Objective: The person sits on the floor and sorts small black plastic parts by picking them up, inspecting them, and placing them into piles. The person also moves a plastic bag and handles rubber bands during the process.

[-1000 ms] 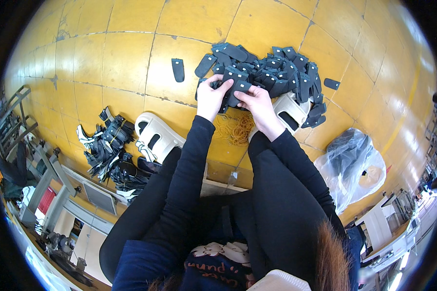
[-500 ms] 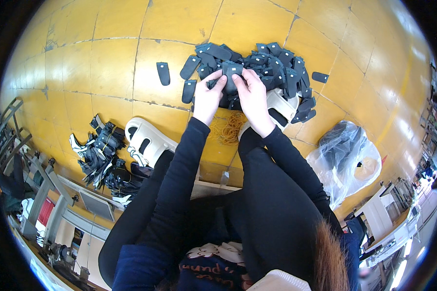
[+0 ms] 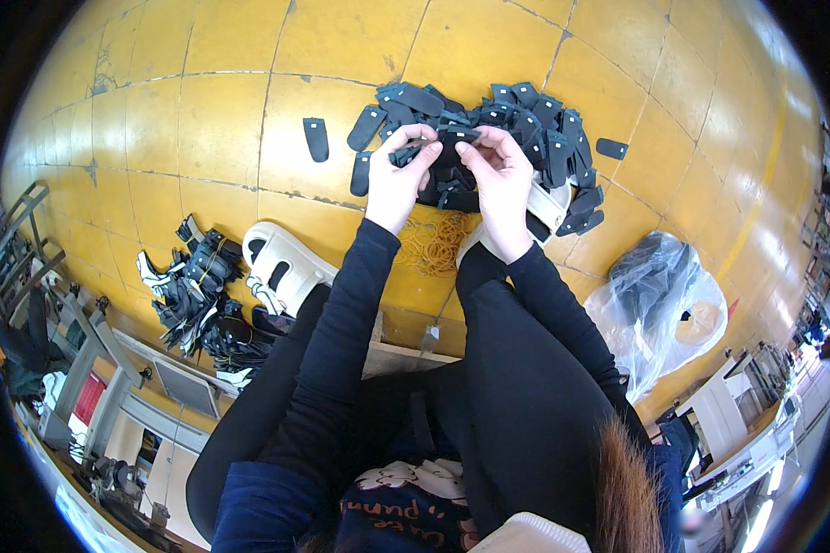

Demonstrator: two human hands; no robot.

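Observation:
Both of my hands are over a heap of dark fabric shoe tongues (image 3: 528,124) on the floor, flat pieces rounded at one end, many with a small white label. Between my hands a few dark shoe tongues (image 3: 457,135) are held up, seen nearly edge-on. My left hand (image 3: 398,177) is closed on their left side, thumb against fingers. On the other side my right hand (image 3: 503,181) pinches them between thumb and curled fingers. Just below my hands lies a tangle of thin yellow rubber bands (image 3: 438,241).
Single shoe tongues lie apart at the left (image 3: 315,139) and right (image 3: 611,148). Bundled dark and white shoe parts (image 3: 203,276) sit by my left beige clog (image 3: 290,267). My other clog (image 3: 551,205) touches the heap. A clear plastic bag (image 3: 655,304) with dark contents stands right.
The held pieces have tipped from facing me to nearly edge-on. My right hand has shifted right and its fingers have curled; my hands are a little farther apart.

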